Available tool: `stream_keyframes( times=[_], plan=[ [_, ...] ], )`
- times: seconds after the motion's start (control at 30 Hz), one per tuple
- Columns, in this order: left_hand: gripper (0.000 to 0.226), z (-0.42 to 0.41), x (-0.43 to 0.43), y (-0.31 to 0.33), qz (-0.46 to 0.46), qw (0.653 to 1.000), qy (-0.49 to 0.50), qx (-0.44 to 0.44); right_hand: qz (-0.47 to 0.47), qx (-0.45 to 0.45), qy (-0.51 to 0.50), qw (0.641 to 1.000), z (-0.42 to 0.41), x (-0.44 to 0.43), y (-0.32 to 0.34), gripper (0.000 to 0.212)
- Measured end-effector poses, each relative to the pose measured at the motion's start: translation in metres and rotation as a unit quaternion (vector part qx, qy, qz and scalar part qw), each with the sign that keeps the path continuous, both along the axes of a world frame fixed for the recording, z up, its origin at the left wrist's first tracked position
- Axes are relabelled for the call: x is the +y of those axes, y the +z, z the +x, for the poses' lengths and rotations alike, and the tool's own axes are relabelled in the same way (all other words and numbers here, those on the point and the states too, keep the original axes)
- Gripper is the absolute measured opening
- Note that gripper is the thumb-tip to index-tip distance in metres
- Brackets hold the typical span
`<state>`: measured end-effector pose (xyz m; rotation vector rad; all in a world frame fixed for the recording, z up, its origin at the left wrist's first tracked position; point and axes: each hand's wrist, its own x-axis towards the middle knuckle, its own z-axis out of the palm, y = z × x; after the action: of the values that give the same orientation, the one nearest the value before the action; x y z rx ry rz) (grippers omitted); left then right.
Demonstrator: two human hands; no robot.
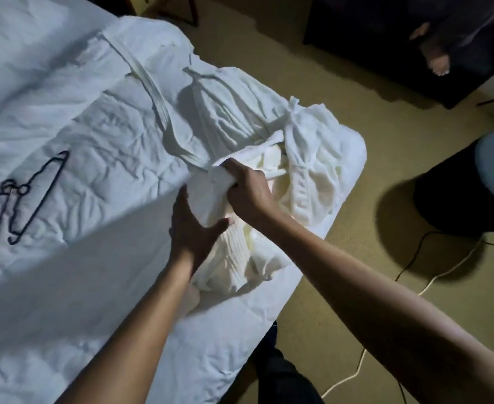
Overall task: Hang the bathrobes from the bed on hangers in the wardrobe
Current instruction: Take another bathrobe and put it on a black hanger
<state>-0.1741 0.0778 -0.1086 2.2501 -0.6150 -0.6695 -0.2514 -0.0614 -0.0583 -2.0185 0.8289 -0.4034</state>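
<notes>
On the bed (65,301) near its corner | right hand (248,193) clutches a fold of the white bathrobe (240,258) | left hand (193,228) spread flat against it | dark hangers (27,199) lie well apart

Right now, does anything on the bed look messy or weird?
The bathrobes lie crumpled in a heap on the bed near its corner, one belt trailing loose. Hangers lie in a tangle on the left side. The right hand grips a bathrobe fold; the left hand rests on it.
</notes>
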Motion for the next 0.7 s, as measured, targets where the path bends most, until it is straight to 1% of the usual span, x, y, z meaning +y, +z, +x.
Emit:
stream_keyframes(
  times=[0.03, 0.1, 0.13, 0.17, 0.2, 0.27, 0.3, 0.33, 0.4, 0.43, 0.47, 0.53, 0.57, 0.6, 0.63, 0.7],
  plan=[
    [0.104, 0.007, 0.0, 0.012, -0.017, 1.0, 0.008, 0.004, 0.012, -0.03, 0.018, 0.999, 0.009, 0.013, 0.019, 0.053],
    [0.052, 0.019, 0.007, 0.038, -0.047, 0.999, 0.017, 0.006, 0.022, -0.093, 0.066, 0.993, 0.023, 0.038, 0.052, 0.047],
    [0.031, 0.024, 0.014, 0.052, -0.073, 0.997, 0.03, -0.02, 0.018, -0.122, 0.09, 0.988, 0.03, 0.049, 0.067, 0.045],
    [0.019, 0.03, 0.023, 0.064, -0.103, 0.993, 0.053, -0.04, 0.01, -0.144, 0.11, 0.983, 0.036, 0.059, 0.082, 0.047],
    [0.012, 0.035, 0.035, 0.078, -0.132, 0.987, 0.08, -0.043, -0.003, -0.162, 0.123, 0.979, 0.042, 0.069, 0.094, 0.049],
    [0.017, 0.041, 0.066, 0.114, -0.198, 0.972, 0.124, -0.023, -0.047, -0.186, 0.114, 0.975, 0.055, 0.081, 0.112, 0.049],
    [0.023, 0.045, 0.088, 0.136, -0.227, 0.964, 0.131, -0.036, -0.082, -0.19, 0.102, 0.973, 0.062, 0.087, 0.116, 0.049],
    [0.031, 0.05, 0.114, 0.156, -0.243, 0.959, 0.126, -0.072, -0.12, -0.187, 0.091, 0.971, 0.07, 0.094, 0.116, 0.048],
    [0.042, 0.062, 0.17, 0.195, -0.239, 0.954, 0.11, -0.147, -0.204, -0.163, 0.081, 0.962, 0.088, 0.113, 0.11, 0.042],
    [0.045, 0.067, 0.197, 0.213, -0.231, 0.953, 0.108, -0.166, -0.237, -0.142, 0.091, 0.957, 0.097, 0.127, 0.106, 0.04],
    [0.046, 0.069, 0.224, 0.229, -0.23, 0.951, 0.105, -0.18, -0.26, -0.115, 0.11, 0.952, 0.105, 0.145, 0.104, 0.042],
    [0.046, 0.07, 0.278, 0.258, -0.229, 0.946, 0.107, -0.204, -0.278, -0.059, 0.168, 0.944, 0.118, 0.189, 0.106, 0.052],
    [0.047, 0.069, 0.307, 0.272, -0.232, 0.942, 0.107, -0.216, -0.271, -0.042, 0.212, 0.938, 0.122, 0.215, 0.11, 0.054],
    [0.048, 0.067, 0.336, 0.284, -0.237, 0.938, 0.108, -0.228, -0.244, -0.031, 0.256, 0.935, 0.126, 0.243, 0.113, 0.053],
    [0.05, 0.065, 0.365, 0.296, -0.237, 0.935, 0.109, -0.24, -0.189, -0.027, 0.295, 0.936, 0.126, 0.274, 0.119, 0.047],
    [0.051, 0.063, 0.421, 0.312, -0.227, 0.933, 0.127, -0.249, -0.023, -0.015, 0.358, 0.933, 0.123, 0.337, 0.138, 0.039]
  ],
)
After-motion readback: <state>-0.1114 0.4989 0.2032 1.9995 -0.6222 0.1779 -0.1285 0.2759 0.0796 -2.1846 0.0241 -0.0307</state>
